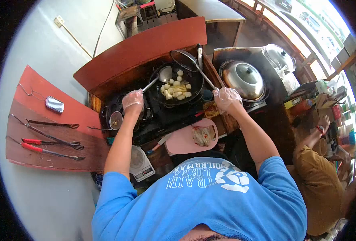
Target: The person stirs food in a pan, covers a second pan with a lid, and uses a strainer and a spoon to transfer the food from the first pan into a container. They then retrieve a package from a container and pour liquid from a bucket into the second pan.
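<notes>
My left hand [133, 100], in a clear plastic glove, is closed around the handle of a metal ladle [165, 74]. The ladle's bowl is over the left part of a dark wok [198, 86]. Pale round balls and yellowish pieces of food [177, 89] lie in the wok; their kind I cannot make out. My right hand [227, 98], gloved likewise, grips the long handle of a round-rimmed skimmer [184, 60]. Its head is tilted above the wok's upper right edge, apart from the food.
A domed-lid wok [244, 80] stands right. Nearer me are a pink cutting board [182, 142], a knife [160, 142] and a scale [142, 164]. Tongs [53, 149] and a grater [54, 104] hang left. Another person [318, 184] is at the right.
</notes>
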### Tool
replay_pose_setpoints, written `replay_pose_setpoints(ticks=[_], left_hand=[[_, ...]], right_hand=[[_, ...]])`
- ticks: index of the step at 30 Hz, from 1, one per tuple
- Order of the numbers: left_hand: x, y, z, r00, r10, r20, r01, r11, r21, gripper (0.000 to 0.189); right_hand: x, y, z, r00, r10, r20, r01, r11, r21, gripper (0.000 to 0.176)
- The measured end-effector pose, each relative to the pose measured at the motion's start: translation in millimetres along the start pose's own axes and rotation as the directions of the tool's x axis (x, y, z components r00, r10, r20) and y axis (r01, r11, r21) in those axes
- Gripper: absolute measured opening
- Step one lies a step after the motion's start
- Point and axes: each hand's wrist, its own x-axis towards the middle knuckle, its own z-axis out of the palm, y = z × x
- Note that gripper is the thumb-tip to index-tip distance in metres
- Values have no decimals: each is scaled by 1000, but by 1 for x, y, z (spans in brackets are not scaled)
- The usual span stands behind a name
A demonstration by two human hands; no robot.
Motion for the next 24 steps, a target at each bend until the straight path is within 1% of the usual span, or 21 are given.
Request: replay_pose_setpoints(ticks=[2, 4, 5, 6, 7, 9, 10, 11, 12, 13, 14, 16, 17, 19, 20, 21, 23, 24], left_hand=[[4, -5, -5, 1000, -25, -9, 25, 999, 34, 34], [6, -7, -11, 999, -44, -17, 45, 997, 69, 33], [6, -2, -24, 994, -84, 68, 79, 994, 74, 30], [6, 0, -35, 980, -123, 153, 112, 990, 82, 28], [7, 2, -43, 981, -120, 153, 108, 991, 85, 28], [7, 4, -51, 933, -180, 311, 155, 983, 102, 25], [5, -1, -42, 938, -190, 290, 188, 982, 33, 23], [2, -4, -37, 937, -188, 293, 186, 982, 35, 23], [-1, -7, -32, 953, -133, 273, 145, 989, -22, 22], [-3, -11, -28, 965, -80, 249, 102, 992, -79, 22], [-5, -13, -30, 965, -79, 251, 102, 992, -77, 22], [-10, -13, -40, 960, -81, 267, 114, 987, -112, 23], [-15, -12, -50, 959, -81, 271, 115, 987, -111, 23], [-24, -11, -76, 982, -49, 183, 87, 975, -204, 24], [-24, -10, -83, 983, -48, 178, 85, 975, -207, 22], [-23, -8, -89, 983, -48, 179, 86, 975, -206, 22], [-18, -3, -100, 995, 21, 102, -22, 1000, 12, 20], [-15, -9, -89, 997, 79, 12, -79, 996, 30, 20]], right_hand=[[7, -7, -1, 998, 6, 62, -4, 1000, -28, 49], [16, -3, 13, 997, 22, 68, -20, 1000, -18, 49], [21, 0, 18, 996, 43, 79, -42, 999, -12, 49], [25, 1, 17, 989, 33, 146, -34, 999, 2, 49], [24, 3, 18, 989, 36, 145, -37, 999, 6, 49], [18, 5, 13, 986, -27, 165, 20, 999, 44, 48], [14, 6, 10, 986, -24, 167, 16, 999, 48, 48], [6, 4, 0, 979, -53, 197, 46, 998, 43, 48], [2, 4, -6, 971, -84, 226, 77, 996, 38, 47], [1, 9, -4, 970, -84, 227, 77, 996, 40, 47], [1, 19, -1, 960, -172, 221, 181, 983, -22, 45], [0, 35, 4, 911, -343, 228, 381, 913, -149, 42], [-3, 33, -4, 910, -343, 231, 382, 913, -147, 42], [-14, 26, -34, 949, -185, 255, 196, 981, -18, 40], [-19, 27, -40, 964, -210, 166, 220, 974, -49, 43], [-16, 31, -35, 963, -210, 168, 221, 974, -48, 43], [-4, 39, -23, 994, -95, 46, 93, 995, 40, 46], [-4, 33, -28, 997, -55, 52, 52, 997, 54, 49]])
